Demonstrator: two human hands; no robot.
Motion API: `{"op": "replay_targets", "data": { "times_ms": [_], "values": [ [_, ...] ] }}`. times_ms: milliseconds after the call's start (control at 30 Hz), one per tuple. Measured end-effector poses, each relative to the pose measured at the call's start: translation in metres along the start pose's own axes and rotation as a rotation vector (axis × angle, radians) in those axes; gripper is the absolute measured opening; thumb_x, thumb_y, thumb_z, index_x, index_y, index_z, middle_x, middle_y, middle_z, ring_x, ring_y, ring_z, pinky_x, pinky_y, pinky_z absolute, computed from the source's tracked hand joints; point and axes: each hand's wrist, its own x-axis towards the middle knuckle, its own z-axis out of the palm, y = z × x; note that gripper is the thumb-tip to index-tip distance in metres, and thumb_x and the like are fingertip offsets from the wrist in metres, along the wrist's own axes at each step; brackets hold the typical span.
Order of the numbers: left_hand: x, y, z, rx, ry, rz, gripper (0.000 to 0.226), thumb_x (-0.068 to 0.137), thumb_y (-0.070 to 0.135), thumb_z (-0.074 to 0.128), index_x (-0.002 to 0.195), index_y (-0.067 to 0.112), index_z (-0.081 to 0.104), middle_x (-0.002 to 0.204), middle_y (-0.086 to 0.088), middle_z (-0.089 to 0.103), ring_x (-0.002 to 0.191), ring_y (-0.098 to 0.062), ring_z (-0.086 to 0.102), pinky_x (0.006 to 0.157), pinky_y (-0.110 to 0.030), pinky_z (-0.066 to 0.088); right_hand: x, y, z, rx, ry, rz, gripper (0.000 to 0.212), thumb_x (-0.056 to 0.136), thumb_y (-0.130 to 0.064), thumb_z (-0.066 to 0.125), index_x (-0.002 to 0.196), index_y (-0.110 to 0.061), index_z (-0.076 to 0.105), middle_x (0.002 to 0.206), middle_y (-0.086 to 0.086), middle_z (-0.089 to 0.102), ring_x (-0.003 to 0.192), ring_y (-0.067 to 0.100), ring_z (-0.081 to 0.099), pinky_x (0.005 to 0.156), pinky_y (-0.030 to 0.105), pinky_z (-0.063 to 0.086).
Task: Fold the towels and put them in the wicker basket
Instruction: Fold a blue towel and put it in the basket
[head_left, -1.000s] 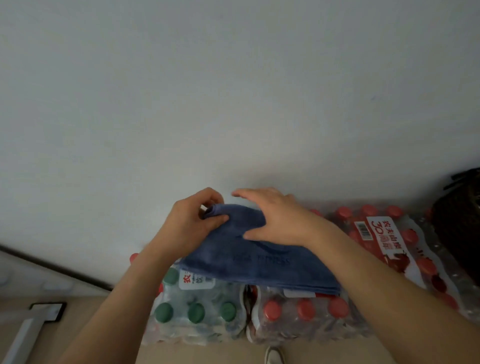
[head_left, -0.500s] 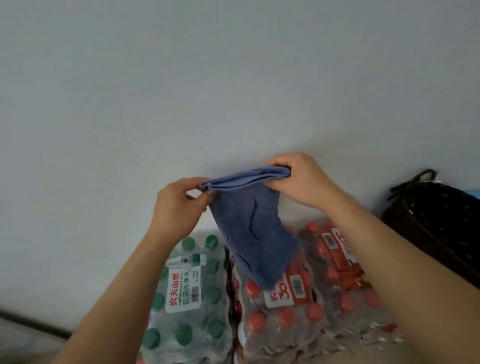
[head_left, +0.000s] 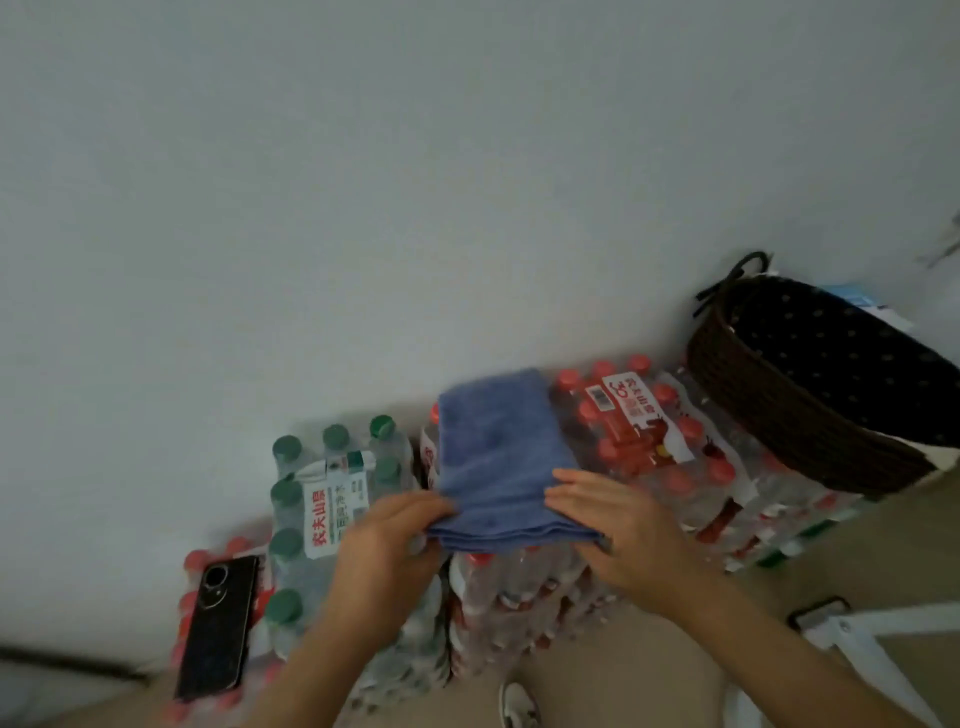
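A blue towel (head_left: 496, 457), folded into a narrow stack of layers, lies flat on top of shrink-wrapped packs of red-capped bottles (head_left: 631, 431). My left hand (head_left: 387, 545) pinches its near left corner. My right hand (head_left: 618, 525) grips the near right corner, thumb on top. The dark brown wicker basket (head_left: 769, 410) with a dotted black lining stands at the right on the bottle packs, apart from the towel. I see no towel inside it.
A pack of green-capped bottles (head_left: 322, 499) sits left of the towel. A black phone (head_left: 218, 626) lies on the packs at far left. A white wall runs behind everything. A white frame (head_left: 852, 636) and a shoe (head_left: 517, 704) show on the floor.
The towel hung in the air from both hands half a second ago. Now it lies flat on the red-capped packs, and both hands have dropped to its near edge. The view has swung right.
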Motion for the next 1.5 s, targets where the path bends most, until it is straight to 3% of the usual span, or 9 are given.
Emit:
{"op": "replay_targets", "data": {
  "times_ms": [333,467,667,900,1067,1133,1200,1367,1500],
  "values": [
    [-0.055,-0.006,0.053,0.474,-0.257,0.09,0.07,0.065,0.04,0.073,0.13,0.024,0.052,0.132,-0.005,0.055,0.117,-0.027,0.047,0.094,-0.047,0.038,-0.053,-0.002,0.04,0.0,0.077,0.152,0.041,0.064,0.003,0.071,0.104,-0.004,0.072,0.11,0.009,0.07,0.113,0.014,0.058,0.098,0.027,0.045],
    [-0.057,-0.009,0.064,0.402,-0.213,0.298,0.043,0.085,0.023,0.047,0.125,0.016,0.062,0.128,-0.006,0.062,0.121,-0.024,0.057,0.107,-0.045,0.038,-0.064,-0.001,0.035,-0.167,0.006,0.041,0.03,0.071,-0.004,0.067,0.1,-0.008,0.073,0.114,0.004,0.069,0.12,0.016,0.055,0.094,0.037,0.048],
    [-0.06,0.003,0.057,0.279,-0.305,0.381,0.037,0.079,0.018,0.047,0.103,0.017,0.075,0.103,0.001,0.074,0.095,-0.016,0.07,0.082,-0.029,0.056,-0.07,-0.008,0.028,-0.389,-0.099,-0.039,0.023,0.079,-0.02,0.052,0.083,-0.021,0.075,0.11,-0.004,0.071,0.118,0.017,0.058,0.092,0.036,0.036],
    [-0.046,0.015,0.037,0.105,-0.487,0.239,0.033,0.076,0.021,0.052,0.104,0.022,0.07,0.093,0.007,0.072,0.087,-0.011,0.064,0.074,-0.024,0.053,-0.069,-0.012,0.017,-0.332,-0.371,0.016,0.046,0.082,-0.035,0.054,0.127,-0.026,0.052,0.153,-0.002,0.035,0.143,0.016,0.027,0.106,0.038,0.029],
    [-0.027,0.021,0.015,-0.113,-0.655,0.031,0.012,0.083,0.019,0.06,0.087,0.019,0.071,0.077,0.007,0.067,0.072,-0.007,0.058,0.07,-0.025,0.048,-0.051,-0.015,0.003,0.08,-0.461,0.275,0.029,0.09,-0.028,0.06,0.119,-0.027,0.065,0.121,-0.02,0.058,0.117,-0.018,0.04,0.096,0.012,0.038],
    [-0.01,0.02,0.01,-0.211,-0.717,-0.132,0.009,0.087,0.017,0.062,0.083,0.013,0.068,0.064,0.005,0.058,0.059,-0.006,0.051,0.06,-0.026,0.044,-0.032,-0.012,-0.008,0.293,-0.502,0.412,0.009,0.09,-0.026,0.062,0.09,-0.022,0.07,0.084,-0.013,0.066,0.079,-0.005,0.059,0.072,0.016,0.043],
    [0.006,0.018,0.009,-0.273,-0.694,-0.224,0.013,0.089,0.017,0.063,0.079,0.009,0.065,0.062,0.005,0.053,0.056,-0.004,0.046,0.057,-0.02,0.039,-0.012,-0.005,-0.017,0.458,-0.515,0.519,0.018,0.091,-0.023,0.062,0.073,-0.022,0.063,0.063,-0.006,0.056,0.06,0.005,0.051,0.062,0.023,0.039],
    [0.039,0.013,0.01,-0.507,-0.549,-0.525,0.007,0.087,0.019,0.068,0.09,0.012,0.068,0.08,-0.004,0.067,0.073,-0.01,0.063,0.065,-0.023,0.051,0.018,0.018,-0.021,0.736,-0.43,0.728,0.019,0.087,-0.019,0.067,0.106,-0.016,0.07,0.098,-0.004,0.074,0.094,0.008,0.068,0.078,0.025,0.054],
    [0.069,-0.006,0.024,-0.528,-0.217,-0.663,0.005,0.086,0.015,0.07,0.09,0.013,0.068,0.087,-0.001,0.071,0.082,-0.014,0.067,0.071,-0.027,0.051,0.057,0.031,-0.006,0.681,-0.133,0.732,0.015,0.086,-0.009,0.067,0.098,-0.016,0.07,0.096,-0.002,0.073,0.094,0.012,0.068,0.079,0.027,0.057]
  ]
}}
